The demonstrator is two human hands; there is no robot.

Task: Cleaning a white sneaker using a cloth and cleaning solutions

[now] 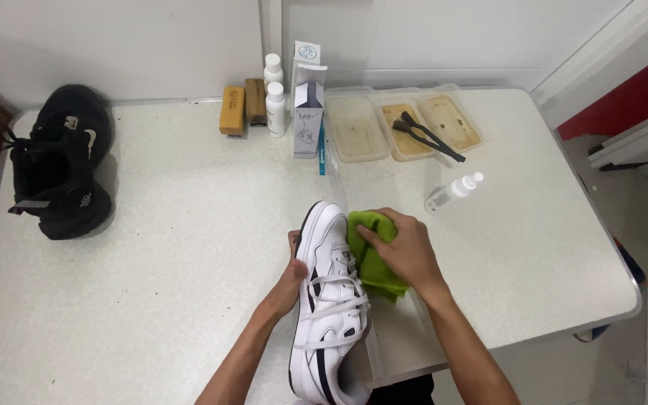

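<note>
Smooth glossy white shoe (329,300) — soft matt green cloth (373,259) — speckled table (174,247).

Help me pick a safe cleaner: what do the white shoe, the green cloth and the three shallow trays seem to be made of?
The white low-top shoe with black stripes looks like smooth leather or a synthetic: slight sheen, stitched panels. The crumpled green cloth looks like soft matte microfibre, which folds limply. The three shallow translucent trays look like thin clear plastic, stained brownish inside.

Head camera looks steeply down, seemingly near table (151,247).
</note>
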